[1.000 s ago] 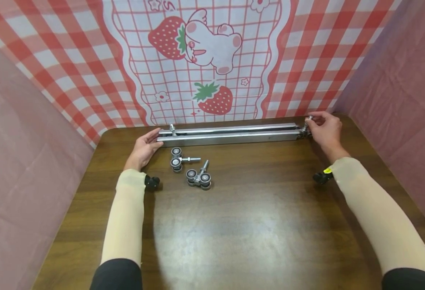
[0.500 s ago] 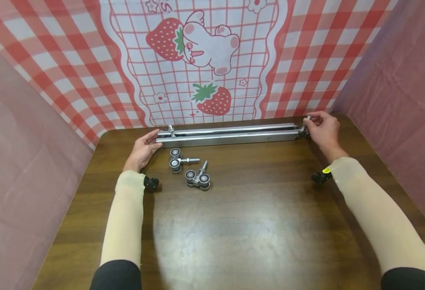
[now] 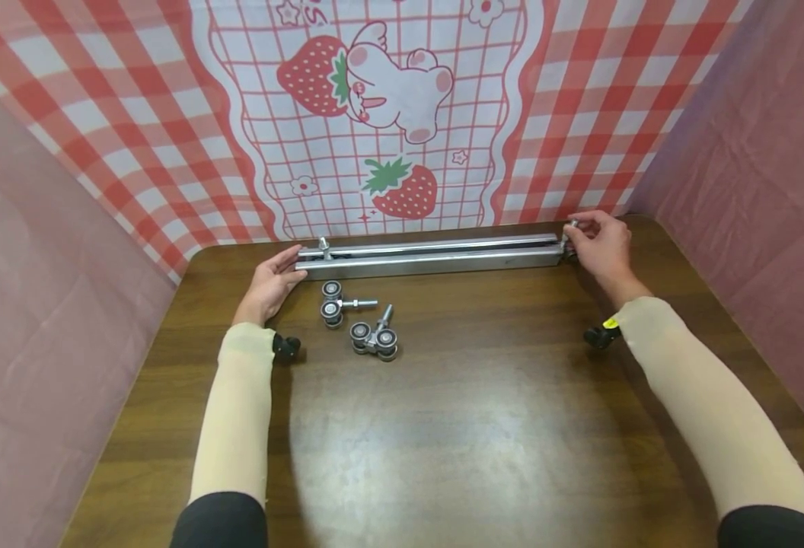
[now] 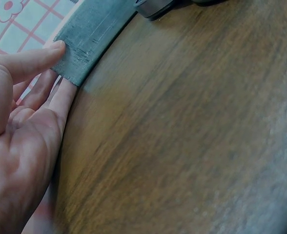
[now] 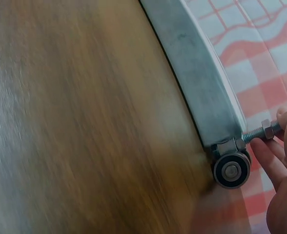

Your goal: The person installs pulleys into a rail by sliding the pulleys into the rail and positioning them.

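Note:
A long silver metal track [image 3: 429, 263] with a slot along its top lies across the back of the table. My left hand [image 3: 269, 285] holds its left end, and in the left wrist view the thumb [image 4: 59, 46] lies against the track's side. With thumb and fingers, my right hand [image 3: 604, 242] pinches the threaded bolt of a roller trolley [image 5: 231, 169] at the right end. One wheel pair of that trolley shows outside the track; its other part is inside the end. Another bolt [image 3: 323, 245] stands up from the slot near the left end.
Two loose roller trolleys lie in front of the track's left part, one trolley [image 3: 332, 304] with its bolt pointing right, the other trolley [image 3: 374, 340] with its bolt pointing up and right. A checked cloth [image 3: 580, 91] hangs right behind the table [image 3: 457, 426].
My right hand has moved left with the roller trolley, which has gone partly into the track's right end. The left hand has stayed at the left end.

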A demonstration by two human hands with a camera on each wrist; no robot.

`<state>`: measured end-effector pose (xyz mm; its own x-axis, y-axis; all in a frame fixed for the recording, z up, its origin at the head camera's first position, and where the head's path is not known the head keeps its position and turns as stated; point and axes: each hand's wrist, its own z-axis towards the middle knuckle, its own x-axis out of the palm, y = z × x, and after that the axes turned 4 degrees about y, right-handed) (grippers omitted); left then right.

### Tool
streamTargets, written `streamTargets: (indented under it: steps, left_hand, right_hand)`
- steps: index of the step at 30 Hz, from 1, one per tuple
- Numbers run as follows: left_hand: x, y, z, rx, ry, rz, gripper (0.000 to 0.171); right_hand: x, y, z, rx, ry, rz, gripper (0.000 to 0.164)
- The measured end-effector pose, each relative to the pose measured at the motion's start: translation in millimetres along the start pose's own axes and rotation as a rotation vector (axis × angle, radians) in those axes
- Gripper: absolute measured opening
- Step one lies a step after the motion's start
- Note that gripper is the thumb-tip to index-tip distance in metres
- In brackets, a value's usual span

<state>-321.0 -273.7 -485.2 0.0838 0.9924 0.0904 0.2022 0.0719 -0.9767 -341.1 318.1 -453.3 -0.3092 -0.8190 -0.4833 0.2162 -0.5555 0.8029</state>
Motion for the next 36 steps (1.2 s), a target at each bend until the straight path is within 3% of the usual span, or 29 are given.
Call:
streamTargets:
  steps: [7,12,24,29,36]
  left_hand:
    - [2.3,-0.1,1.0,-0.01,0.002,0.009,0.073]
    - [2.6,0.0,1.2,-0.005,0.002,0.013,0.073]
    - [0.8,-0.7,-1.1,0.003,-0.003,0.004,0.073]
    - [0.3,-0.4,-0.9,0.001,-0.004,0.01,0.075]
    - [1.0,-0.7,-1.2,0.0,-0.01,0.004,0.074]
  right_hand:
    - [10,9,-1,-0.066,0.019,-0.109,0.026]
    - [10,12,-1,-0.062,0.034,-0.137,0.026]
    - [5,10,8,0.083,0.194,0.199,0.039]
    - [3,12,8,0.131,0.21,0.212,0.037]
    - [4,14,8,0.125,0.204,0.221,0.034]
